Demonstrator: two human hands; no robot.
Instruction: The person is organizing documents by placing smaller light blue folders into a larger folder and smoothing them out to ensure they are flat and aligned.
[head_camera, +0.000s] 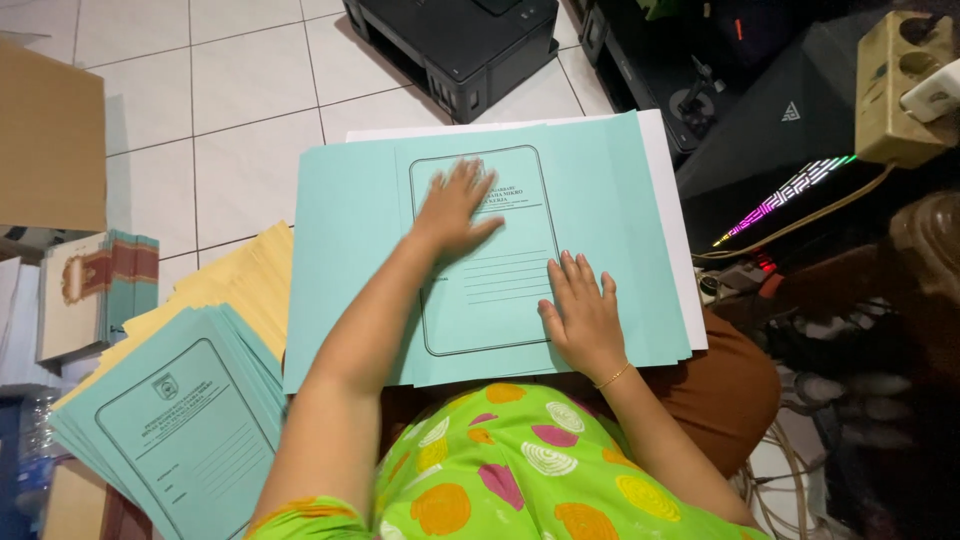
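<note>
A light teal paper folder with a printed black frame lies opened flat on my lap, on top of white sheets. My left hand presses flat on the upper part of the printed panel, fingers spread. My right hand, with a thin gold bracelet at the wrist, rests flat on the panel's lower right edge. Neither hand grips anything.
A fanned stack of matching teal folders lies at my left over yellow folders. Behind it stand bundled booklets and a cardboard box. A black printer sits ahead on the tiled floor. Electronics, cables and a power strip crowd the right.
</note>
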